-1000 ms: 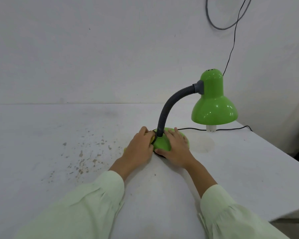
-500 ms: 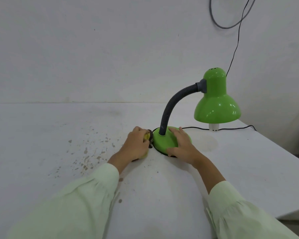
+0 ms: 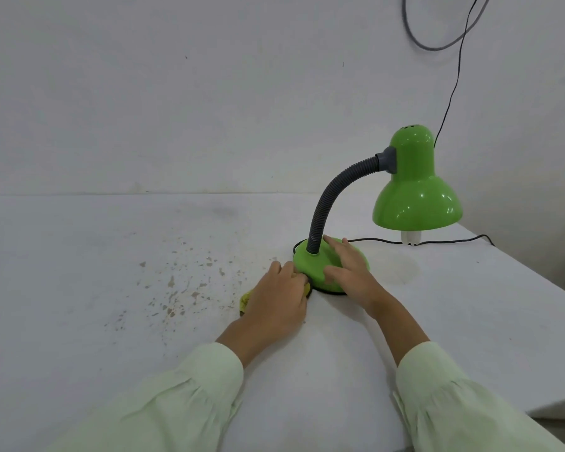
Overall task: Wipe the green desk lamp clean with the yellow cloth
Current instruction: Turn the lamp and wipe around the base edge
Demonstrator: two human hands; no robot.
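Observation:
The green desk lamp stands on the white table, its round base [image 3: 310,265] joined by a grey flexible neck [image 3: 330,203] to the glossy green shade [image 3: 416,190] at the right. My left hand [image 3: 276,296] is closed on the yellow cloth [image 3: 244,300] and presses it against the base's front-left edge; only a small yellow corner shows at the hand's left side. My right hand [image 3: 351,272] lies flat on the base's right half, fingers spread, holding it down.
A black power cord [image 3: 437,241] runs from the base along the table to the right edge and up the wall. Brown specks [image 3: 183,285] stain the table left of my hands. The table's right edge [image 3: 535,288] is close to the lamp.
My left hand with the cloth has slid from the base's left side toward its front-left edge, nearer to me. My right hand has stayed flat on the base.

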